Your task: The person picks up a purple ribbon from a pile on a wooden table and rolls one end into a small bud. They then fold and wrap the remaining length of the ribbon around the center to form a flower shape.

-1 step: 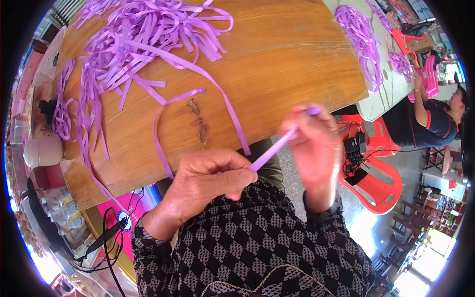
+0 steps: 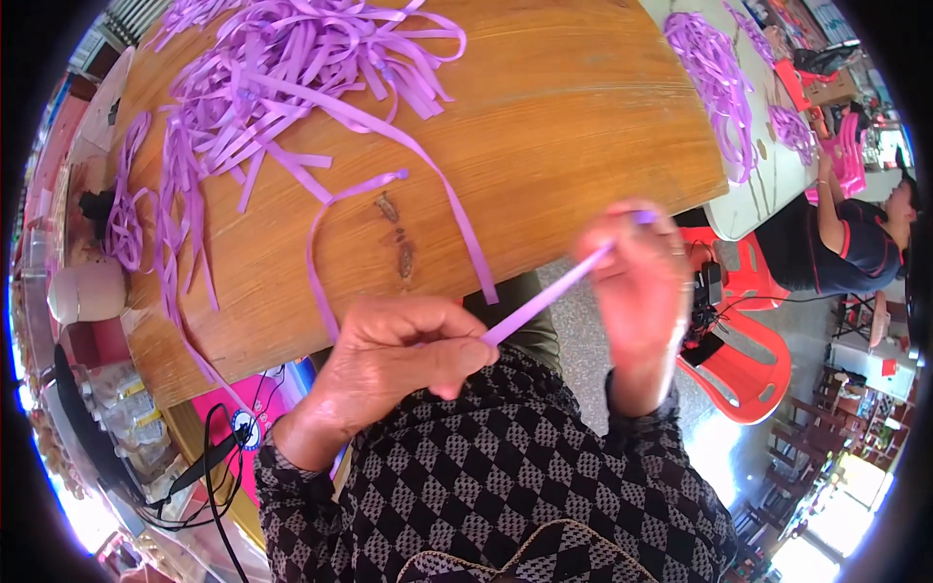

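My left hand [image 2: 408, 355], at the table's near edge, pinches a flat purple ribbon [image 2: 549, 294] between thumb and forefinger. From there the ribbon runs straight up to the right into my right hand [image 2: 637, 301], whose fingers close on it. A darker purple bit of it shows above those fingertips, and motion blurs this hand. On the wooden table [image 2: 583, 117] lies a large tangled heap of purple ribbons [image 2: 292, 78]. One loose ribbon [image 2: 316, 262] trails from a small knotted end towards my left hand; whether it is the held one, I cannot tell.
More ribbons lie on a pale table [image 2: 768, 185] at the right, where another person [image 2: 836, 228] reaches out an arm. A red plastic chair [image 2: 758, 369] with black cables stands beside my right hand. Cables [image 2: 209, 476] hang at the lower left, near a pink package [image 2: 267, 398].
My right hand has moved a little to the right, and the straight stretch of ribbon between my hands is longer. My left hand has shifted slightly left.
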Motion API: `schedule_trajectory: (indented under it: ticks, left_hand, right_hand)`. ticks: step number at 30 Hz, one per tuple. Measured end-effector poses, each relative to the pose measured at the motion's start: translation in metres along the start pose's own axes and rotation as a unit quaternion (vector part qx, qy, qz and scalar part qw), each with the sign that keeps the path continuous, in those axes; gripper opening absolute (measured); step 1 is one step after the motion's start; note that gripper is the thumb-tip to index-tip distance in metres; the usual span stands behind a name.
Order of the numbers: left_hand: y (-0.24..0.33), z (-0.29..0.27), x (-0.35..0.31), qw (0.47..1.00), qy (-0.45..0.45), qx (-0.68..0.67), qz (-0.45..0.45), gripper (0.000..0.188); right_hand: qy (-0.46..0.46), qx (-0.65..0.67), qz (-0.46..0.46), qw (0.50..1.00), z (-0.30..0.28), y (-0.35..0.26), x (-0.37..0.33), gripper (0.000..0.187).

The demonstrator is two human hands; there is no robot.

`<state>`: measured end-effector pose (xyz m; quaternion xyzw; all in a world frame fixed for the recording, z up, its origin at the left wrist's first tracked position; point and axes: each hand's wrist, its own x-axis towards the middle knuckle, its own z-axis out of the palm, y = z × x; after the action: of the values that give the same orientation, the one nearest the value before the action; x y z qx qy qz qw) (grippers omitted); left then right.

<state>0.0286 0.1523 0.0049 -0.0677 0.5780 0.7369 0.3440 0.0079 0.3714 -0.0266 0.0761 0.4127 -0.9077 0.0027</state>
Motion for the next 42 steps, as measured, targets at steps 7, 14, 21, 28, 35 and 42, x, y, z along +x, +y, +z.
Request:
schedule_trajectory:
  ticks: [7,14,21,28,35,42]
  left_hand:
    - [0.004,-0.061,-0.033,0.990,0.099,0.097,0.005,0.018]
    - [0.005,-0.088,-0.054,0.962,0.159,0.219,0.016,0.009]
    - [0.006,-0.100,-0.058,0.875,0.209,0.398,0.178,0.007]
    - [0.011,-0.103,-0.064,0.840,0.290,0.426,0.169,0.006]
    - [0.001,-0.127,-0.072,0.937,0.224,0.200,0.177,0.013]
    - [0.009,-0.109,-0.061,0.906,-0.065,-0.264,0.325,0.024]
  right_hand:
    - [0.020,-0.046,-0.098,0.994,-0.098,-0.076,0.031,0.015]
    - [0.109,-0.112,-0.123,0.980,-0.183,-0.131,0.055,0.016]
    - [0.154,-0.124,-0.119,0.973,-0.236,-0.172,0.053,0.017]
    - [0.147,-0.127,-0.119,0.974,-0.268,-0.200,0.050,0.015]
    - [0.169,-0.149,-0.120,0.967,-0.286,-0.201,0.051,0.016]
    - [0.188,-0.186,-0.104,0.959,-0.272,-0.154,0.047,0.013]
